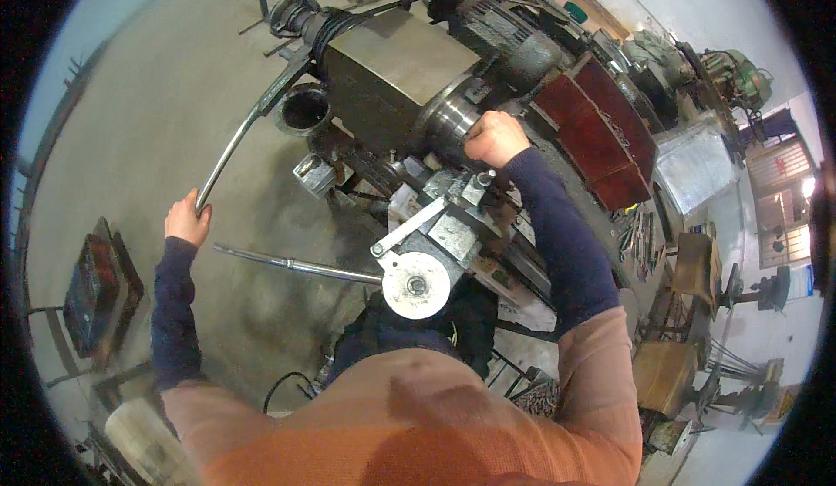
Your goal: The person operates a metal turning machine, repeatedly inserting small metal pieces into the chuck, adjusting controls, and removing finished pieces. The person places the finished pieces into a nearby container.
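My left hand (187, 218) is wrapped round the lower end of a long shiny lever (233, 142), which slants up to the left end of a lathe's grey headstock (392, 50). At the headstock's right end, my right hand (497, 140) is closed against the face of the round steel spindle nose (455, 118). Whatever its fingers hold there is hidden. Below that hand sits the tool slide (453, 235) with a flat steel handle (409, 227). Nearer my body are a pale round dial wheel (416, 286) and a second metal lever (296, 266) pointing left.
A dark red metal box (596, 129) stands right of the spindle, beside a clear plastic sheet (697, 164). An electric motor (505, 37) sits behind the headstock. Several slender tools (643, 242) lie by my right arm. A dark stool (100, 290) stands on the floor at left.
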`<state>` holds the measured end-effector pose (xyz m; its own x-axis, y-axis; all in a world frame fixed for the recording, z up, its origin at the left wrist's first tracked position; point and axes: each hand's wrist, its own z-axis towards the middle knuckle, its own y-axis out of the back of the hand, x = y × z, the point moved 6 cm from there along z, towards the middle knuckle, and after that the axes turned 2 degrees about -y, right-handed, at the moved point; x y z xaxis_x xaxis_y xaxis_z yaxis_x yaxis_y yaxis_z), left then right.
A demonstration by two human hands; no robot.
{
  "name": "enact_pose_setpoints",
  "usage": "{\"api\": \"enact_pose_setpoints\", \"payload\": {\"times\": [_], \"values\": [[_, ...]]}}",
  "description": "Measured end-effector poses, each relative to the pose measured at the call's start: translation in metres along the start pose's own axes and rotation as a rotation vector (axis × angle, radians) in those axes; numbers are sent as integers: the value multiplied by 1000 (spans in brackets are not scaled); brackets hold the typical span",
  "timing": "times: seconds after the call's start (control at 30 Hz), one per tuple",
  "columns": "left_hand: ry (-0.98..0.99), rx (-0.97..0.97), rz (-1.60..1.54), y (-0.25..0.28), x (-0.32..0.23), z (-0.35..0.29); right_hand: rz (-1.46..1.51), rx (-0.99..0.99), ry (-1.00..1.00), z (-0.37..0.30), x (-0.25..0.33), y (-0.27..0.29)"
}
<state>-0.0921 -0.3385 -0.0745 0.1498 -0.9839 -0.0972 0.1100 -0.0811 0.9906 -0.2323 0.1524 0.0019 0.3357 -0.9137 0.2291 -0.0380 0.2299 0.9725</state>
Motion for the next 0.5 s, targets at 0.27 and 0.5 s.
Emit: {"api": "enact_pose_setpoints", "payload": {"times": [0.27,0.5], "values": [[324,89,417,25,120,125,24,-14,-105,-1,11,6],[474,89,135,-2,135,157,9,-38,-59,4,5,2]]}}
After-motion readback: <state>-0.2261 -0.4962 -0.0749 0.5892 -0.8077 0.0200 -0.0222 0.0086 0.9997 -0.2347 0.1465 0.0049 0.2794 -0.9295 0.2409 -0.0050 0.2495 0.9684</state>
